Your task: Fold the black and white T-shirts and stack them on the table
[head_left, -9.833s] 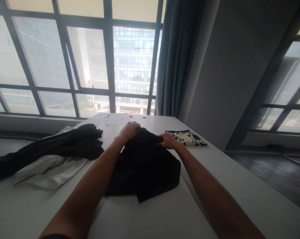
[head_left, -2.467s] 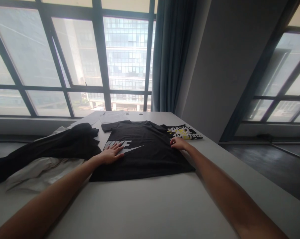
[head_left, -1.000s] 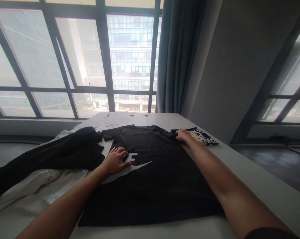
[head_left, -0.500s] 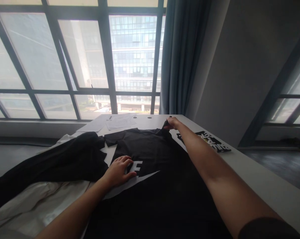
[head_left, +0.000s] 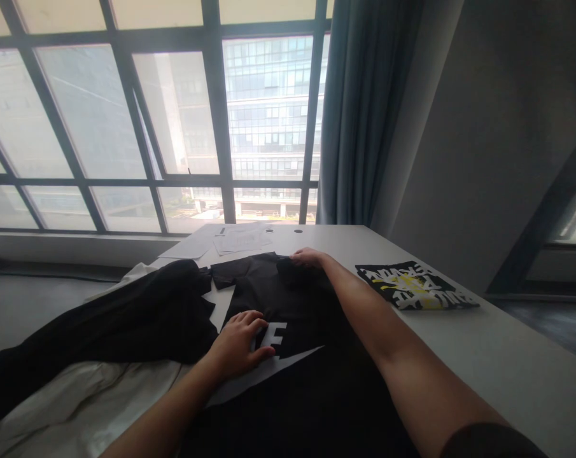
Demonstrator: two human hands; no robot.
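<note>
A black T-shirt (head_left: 307,312) with a white letter and a white swoosh shape lies across the white table (head_left: 498,356). My left hand (head_left: 242,343) rests on its printed front, thumb and fingers apart, beside the letter. At the shirt's far edge, near the collar, my right hand (head_left: 309,257) is closed on the black fabric, which is folded inward there. The right side of the shirt is turned over toward the middle. My right forearm passes above the shirt's right part and hides some of it.
A folded black garment with white and yellow lettering (head_left: 416,286) lies on the right. Black clothing (head_left: 149,318) is heaped at left over pale fabric (head_left: 77,394). Papers (head_left: 242,238) lie at the table's far end, before the window and a curtain (head_left: 359,114).
My right hand has moved left and slightly down, carrying the shirt's right shoulder inward. My left hand stays on the print. The view has shifted, and more of the lettered garment shows.
</note>
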